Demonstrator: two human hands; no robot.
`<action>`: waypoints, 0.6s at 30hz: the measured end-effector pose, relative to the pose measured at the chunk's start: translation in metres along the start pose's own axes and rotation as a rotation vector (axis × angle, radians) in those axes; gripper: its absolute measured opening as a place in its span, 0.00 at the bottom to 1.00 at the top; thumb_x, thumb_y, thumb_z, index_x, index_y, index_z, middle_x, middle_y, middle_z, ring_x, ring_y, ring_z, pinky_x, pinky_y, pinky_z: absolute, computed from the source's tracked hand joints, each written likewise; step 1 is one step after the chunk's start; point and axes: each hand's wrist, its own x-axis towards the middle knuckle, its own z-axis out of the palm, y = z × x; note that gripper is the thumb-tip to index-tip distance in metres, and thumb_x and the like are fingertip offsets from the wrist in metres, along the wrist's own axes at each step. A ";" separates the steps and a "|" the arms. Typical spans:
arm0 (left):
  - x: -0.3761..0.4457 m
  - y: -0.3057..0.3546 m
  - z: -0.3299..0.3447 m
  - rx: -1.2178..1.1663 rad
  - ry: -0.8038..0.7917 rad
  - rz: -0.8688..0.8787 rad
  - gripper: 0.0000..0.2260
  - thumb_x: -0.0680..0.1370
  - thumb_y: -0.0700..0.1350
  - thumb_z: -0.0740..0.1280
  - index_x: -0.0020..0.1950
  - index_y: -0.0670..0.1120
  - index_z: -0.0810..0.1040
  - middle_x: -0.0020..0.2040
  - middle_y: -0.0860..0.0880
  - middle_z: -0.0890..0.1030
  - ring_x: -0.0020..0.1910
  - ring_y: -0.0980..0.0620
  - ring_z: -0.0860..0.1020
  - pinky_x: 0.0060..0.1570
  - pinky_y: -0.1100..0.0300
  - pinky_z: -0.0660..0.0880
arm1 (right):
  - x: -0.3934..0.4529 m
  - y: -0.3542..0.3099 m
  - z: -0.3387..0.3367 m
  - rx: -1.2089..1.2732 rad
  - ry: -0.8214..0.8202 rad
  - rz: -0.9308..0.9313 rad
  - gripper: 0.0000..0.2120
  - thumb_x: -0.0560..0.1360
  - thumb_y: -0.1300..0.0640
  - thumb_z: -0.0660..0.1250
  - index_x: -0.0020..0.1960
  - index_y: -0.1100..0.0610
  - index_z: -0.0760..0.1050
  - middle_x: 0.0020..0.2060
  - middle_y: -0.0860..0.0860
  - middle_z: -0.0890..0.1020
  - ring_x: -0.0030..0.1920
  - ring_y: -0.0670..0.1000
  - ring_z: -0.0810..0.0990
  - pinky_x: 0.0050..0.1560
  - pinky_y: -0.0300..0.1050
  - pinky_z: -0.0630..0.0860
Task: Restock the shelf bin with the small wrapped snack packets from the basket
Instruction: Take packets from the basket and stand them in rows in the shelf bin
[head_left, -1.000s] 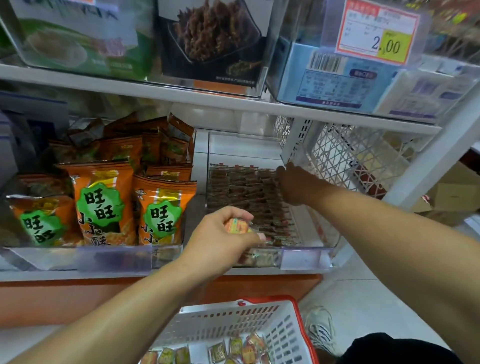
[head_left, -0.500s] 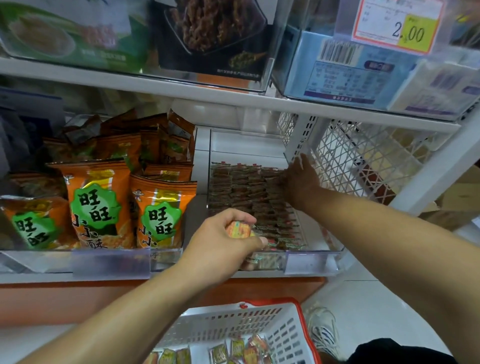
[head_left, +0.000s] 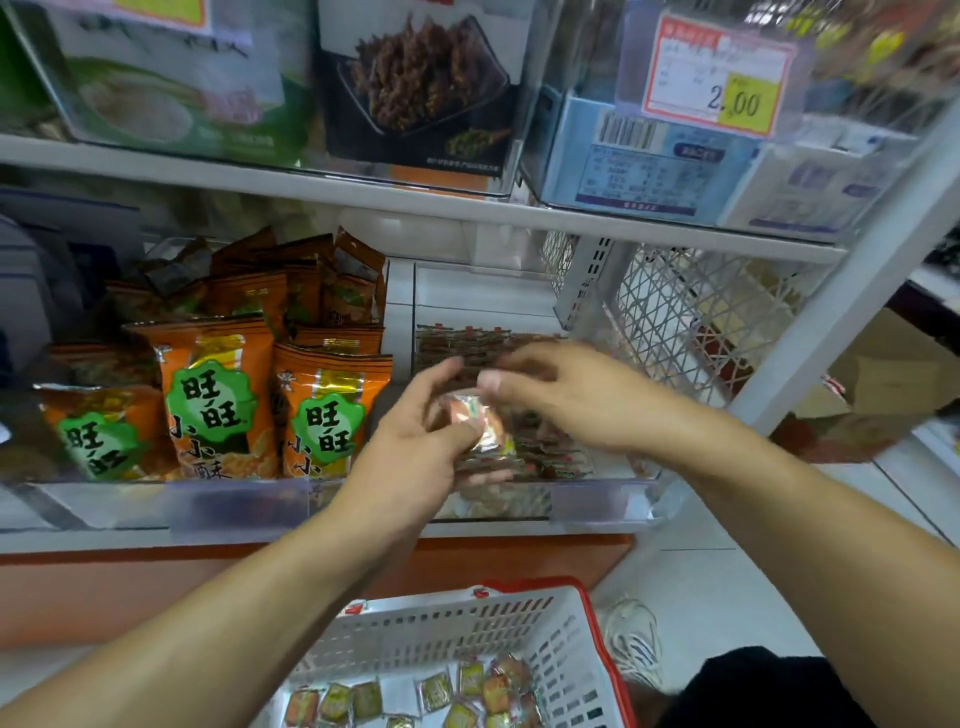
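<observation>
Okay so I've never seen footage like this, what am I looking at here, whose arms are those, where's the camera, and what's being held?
There is no machine here: a person wears one wide-angle camera on the head, looking forward and down, so the two bare arms are their own. The left hand grips a few small wrapped snack packets over the clear shelf bin, which already holds rows of packets. The right hand reaches in and touches the packets with its fingertips; motion blur hides whether it pinches one. Beside the bin stand orange snack bags. Below on the floor sits a white basket with a red rim, holding more packets. Above hangs a price tag reading 2.00.
</observation>
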 end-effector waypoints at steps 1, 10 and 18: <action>-0.002 0.000 -0.002 0.044 -0.005 0.041 0.27 0.81 0.33 0.66 0.75 0.55 0.69 0.62 0.52 0.83 0.56 0.49 0.85 0.54 0.47 0.83 | -0.013 -0.003 0.004 0.150 -0.053 0.004 0.28 0.71 0.30 0.66 0.63 0.45 0.77 0.49 0.47 0.85 0.38 0.45 0.84 0.40 0.46 0.81; -0.013 0.007 -0.012 0.037 0.002 -0.038 0.24 0.71 0.42 0.76 0.67 0.47 0.76 0.54 0.44 0.87 0.52 0.45 0.86 0.50 0.53 0.84 | -0.046 0.016 0.041 0.924 0.000 -0.012 0.18 0.72 0.65 0.75 0.60 0.53 0.81 0.52 0.54 0.86 0.48 0.54 0.85 0.46 0.50 0.83; -0.016 0.005 -0.018 -0.095 0.043 -0.125 0.11 0.81 0.33 0.65 0.62 0.41 0.79 0.53 0.41 0.87 0.51 0.45 0.86 0.46 0.59 0.83 | -0.045 0.011 0.042 0.923 0.493 -0.138 0.14 0.70 0.67 0.76 0.48 0.50 0.84 0.51 0.50 0.87 0.52 0.47 0.85 0.50 0.40 0.81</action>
